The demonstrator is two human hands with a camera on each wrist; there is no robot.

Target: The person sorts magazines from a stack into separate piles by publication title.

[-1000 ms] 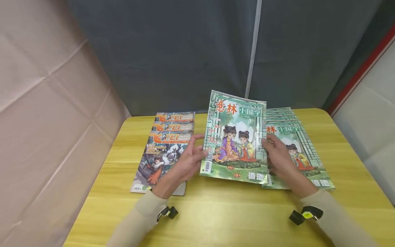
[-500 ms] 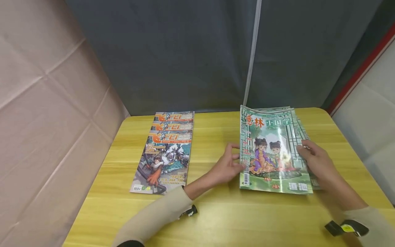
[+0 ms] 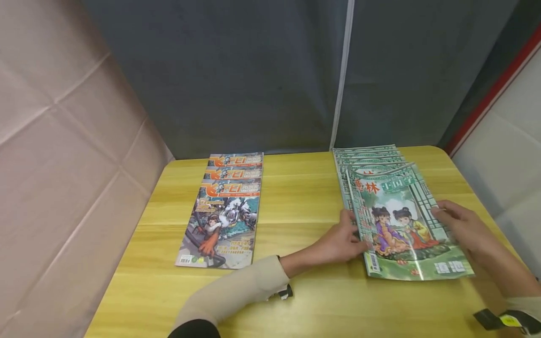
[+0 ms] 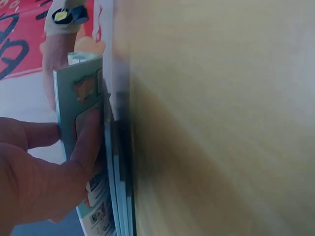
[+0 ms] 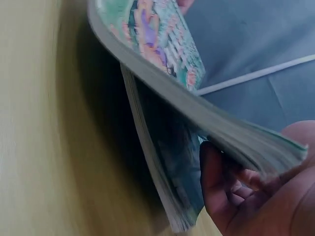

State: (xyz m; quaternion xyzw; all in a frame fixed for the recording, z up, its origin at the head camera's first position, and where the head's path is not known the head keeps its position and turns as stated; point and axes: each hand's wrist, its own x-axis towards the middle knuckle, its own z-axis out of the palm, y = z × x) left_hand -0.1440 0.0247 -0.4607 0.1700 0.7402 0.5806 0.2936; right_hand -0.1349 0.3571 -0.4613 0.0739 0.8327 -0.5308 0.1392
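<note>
Both hands hold a green magazine (image 3: pixel 405 230) with two cartoon girls on its cover, tilted over a staggered stack of matching green magazines (image 3: pixel 344 183) at the right. My left hand (image 3: pixel 343 240) pinches its left edge. In the left wrist view, the fingers of that hand (image 4: pixel 47 172) reach around the magazine (image 4: pixel 69 108), with the stack edges beside it. My right hand (image 3: pixel 467 230) grips the right edge. In the right wrist view, curled fingers (image 5: pixel 216 177) lie under the bending magazine (image 5: pixel 162 83), and another magazine (image 5: pixel 152 152) lies below, partly apart from it.
Several dark magazines with orange titles (image 3: pixel 228 225) lie overlapped on the left of the yellow wooden table (image 3: pixel 291 202). A dark grey curtain (image 3: pixel 253 80) hangs behind the table. Pale cloth walls (image 3: pixel 72 155) flank it.
Both hands have carried the held magazine rightward and nearer the person, from the middle of the table to over the front of the green stack. The dark magazines stay in place.
</note>
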